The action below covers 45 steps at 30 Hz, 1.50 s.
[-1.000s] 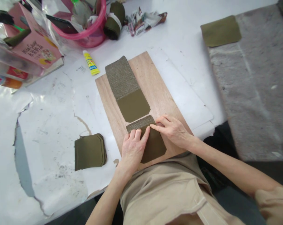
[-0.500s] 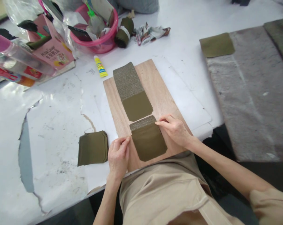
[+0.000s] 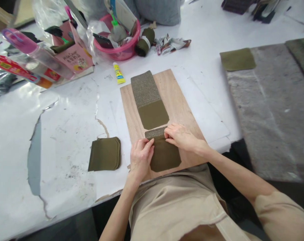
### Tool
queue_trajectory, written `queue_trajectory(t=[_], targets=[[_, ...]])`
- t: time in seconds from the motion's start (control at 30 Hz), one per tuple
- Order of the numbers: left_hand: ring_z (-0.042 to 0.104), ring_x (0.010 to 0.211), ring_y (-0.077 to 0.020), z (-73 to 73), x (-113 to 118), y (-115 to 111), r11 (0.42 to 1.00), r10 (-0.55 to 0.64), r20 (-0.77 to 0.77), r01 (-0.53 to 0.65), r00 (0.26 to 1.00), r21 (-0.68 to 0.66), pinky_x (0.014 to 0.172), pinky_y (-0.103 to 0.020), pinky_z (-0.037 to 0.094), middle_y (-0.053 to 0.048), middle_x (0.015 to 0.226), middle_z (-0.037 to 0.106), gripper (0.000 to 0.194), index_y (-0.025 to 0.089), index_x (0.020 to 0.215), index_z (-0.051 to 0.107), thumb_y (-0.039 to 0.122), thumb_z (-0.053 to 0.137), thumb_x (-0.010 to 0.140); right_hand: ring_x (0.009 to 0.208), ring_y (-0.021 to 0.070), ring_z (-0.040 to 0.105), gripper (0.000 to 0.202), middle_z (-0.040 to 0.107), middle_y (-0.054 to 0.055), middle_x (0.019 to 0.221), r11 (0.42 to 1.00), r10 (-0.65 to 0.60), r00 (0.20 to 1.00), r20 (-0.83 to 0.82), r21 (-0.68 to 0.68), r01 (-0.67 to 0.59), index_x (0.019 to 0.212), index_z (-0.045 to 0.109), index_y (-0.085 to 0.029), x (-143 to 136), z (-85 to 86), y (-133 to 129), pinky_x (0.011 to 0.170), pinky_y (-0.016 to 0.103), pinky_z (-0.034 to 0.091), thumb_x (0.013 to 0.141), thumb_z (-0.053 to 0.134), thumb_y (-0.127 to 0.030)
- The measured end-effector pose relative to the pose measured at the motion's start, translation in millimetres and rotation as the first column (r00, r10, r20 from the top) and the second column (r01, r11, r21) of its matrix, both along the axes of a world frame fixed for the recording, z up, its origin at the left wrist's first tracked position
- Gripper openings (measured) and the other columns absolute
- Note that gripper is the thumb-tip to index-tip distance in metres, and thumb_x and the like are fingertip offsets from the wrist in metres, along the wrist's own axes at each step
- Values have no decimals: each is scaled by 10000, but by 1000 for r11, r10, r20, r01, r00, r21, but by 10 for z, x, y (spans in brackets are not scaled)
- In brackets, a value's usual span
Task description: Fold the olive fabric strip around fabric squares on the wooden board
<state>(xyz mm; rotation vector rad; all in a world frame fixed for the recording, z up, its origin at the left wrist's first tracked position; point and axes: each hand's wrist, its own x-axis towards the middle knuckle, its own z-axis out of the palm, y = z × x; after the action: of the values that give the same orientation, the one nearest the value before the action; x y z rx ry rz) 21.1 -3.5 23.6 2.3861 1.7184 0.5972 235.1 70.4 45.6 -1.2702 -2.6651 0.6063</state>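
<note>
On a wooden board [image 3: 187, 117] lies an olive fabric piece [image 3: 165, 157] with cut corners and a grey textured strip along its far edge. My left hand [image 3: 141, 155] pinches the left part of this piece just below the strip. At its upper right, my right hand [image 3: 180, 136] has its fingers curled on the fabric, near the strip. Farther up the board, a longer piece [image 3: 154, 115] is part grey textured, part olive. A stack of olive pieces [image 3: 105, 154] sits left of the board.
A pink basket [image 3: 116, 53] of tools, a rolled olive cloth [image 3: 145, 42] and a yellow tube [image 3: 119, 73] stand beyond the board. Bottles [image 3: 41, 57] are at the far left. A grey padded surface [image 3: 275, 110] with an olive piece [image 3: 238, 59] is on the right.
Both hands have moved inward over the near piece, from its side edges onto its upper part. The fabric between them is now slightly creased. The view has shifted a little.
</note>
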Motion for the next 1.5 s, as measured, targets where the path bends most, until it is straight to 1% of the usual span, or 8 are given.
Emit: queue_trajectory(t=[0.2, 0.47, 0.57, 0.67, 0.9, 1.1, 1.3, 1.5], targets=[[549, 1037, -236, 74, 121, 137, 995, -90, -42, 89, 995, -46, 878, -405, 477, -78, 1096, 611, 258, 213, 1190, 604, 248, 548, 941, 884, 207, 554, 111, 644, 56, 875, 979, 74, 997, -19, 190, -69, 798, 586, -180, 1, 51, -92, 765, 332, 390, 904, 572, -153], [627, 815, -148, 145, 155, 110, 979, -104, 169, 131, 980, -155, 763, -289, 464, -15, 860, 683, 211, 190, 945, 654, 283, 470, 991, 899, 203, 652, 185, 701, 48, 992, 995, -76, 943, -323, 31, 91, 1058, 607, -208, 194, -293, -221, 796, 339, 482, 957, 526, -340], [641, 830, -138, 290, -87, 35, 962, 62, 446, 66, 893, -264, 756, -240, 476, -23, 908, 704, 195, 182, 967, 666, 286, 502, 975, 850, 210, 647, 235, 699, 41, 936, 993, -45, 950, -308, 91, 76, 1051, 628, -221, 219, -411, -214, 772, 353, 479, 957, 519, -407], [618, 753, -127, 406, -493, -69, 936, 332, 543, -200, 771, -288, 690, -214, 469, -9, 829, 689, 207, 180, 929, 683, 322, 534, 952, 839, 200, 634, 244, 689, 27, 905, 989, -1, 950, -311, 141, 48, 1049, 636, -234, 219, -474, -214, 777, 347, 466, 956, 522, -429], [662, 827, -170, 151, -1460, -201, 733, 666, 326, -670, 671, -117, 764, -262, 501, -27, 900, 719, 211, 200, 1006, 673, 336, 526, 939, 849, 191, 622, 250, 690, 25, 927, 965, 39, 950, -311, 259, 45, 1035, 654, -234, 188, -524, -211, 777, 333, 441, 981, 474, -399], [678, 1026, -228, -112, -1631, -223, 731, 681, 37, -682, 731, 22, 913, -356, 513, -83, 1124, 719, 278, 198, 1171, 642, 258, 491, 946, 855, 189, 626, 235, 694, 26, 939, 967, 30, 954, -299, 250, 48, 1017, 668, -234, 184, -513, -216, 781, 330, 446, 979, 487, -379], [681, 965, -201, -33, -1736, -232, 737, 674, 120, -674, 728, -50, 880, -337, 521, -50, 1062, 730, 276, 226, 1140, 661, 323, 474, 961, 849, 193, 626, 189, 696, 30, 936, 977, 10, 955, -296, 209, 54, 1022, 680, -246, 174, -485, -222, 780, 353, 455, 964, 525, -338], [608, 1006, -292, -22, -1705, -263, 708, 704, -190, -698, 684, 109, 858, -436, 493, -142, 1062, 661, 348, 169, 1222, 626, 318, 535, 921, 854, 188, 592, 168, 677, 37, 915, 988, -7, 969, -246, 150, 45, 986, 680, -232, 130, -348, -285, 791, 363, 457, 970, 515, -262]])
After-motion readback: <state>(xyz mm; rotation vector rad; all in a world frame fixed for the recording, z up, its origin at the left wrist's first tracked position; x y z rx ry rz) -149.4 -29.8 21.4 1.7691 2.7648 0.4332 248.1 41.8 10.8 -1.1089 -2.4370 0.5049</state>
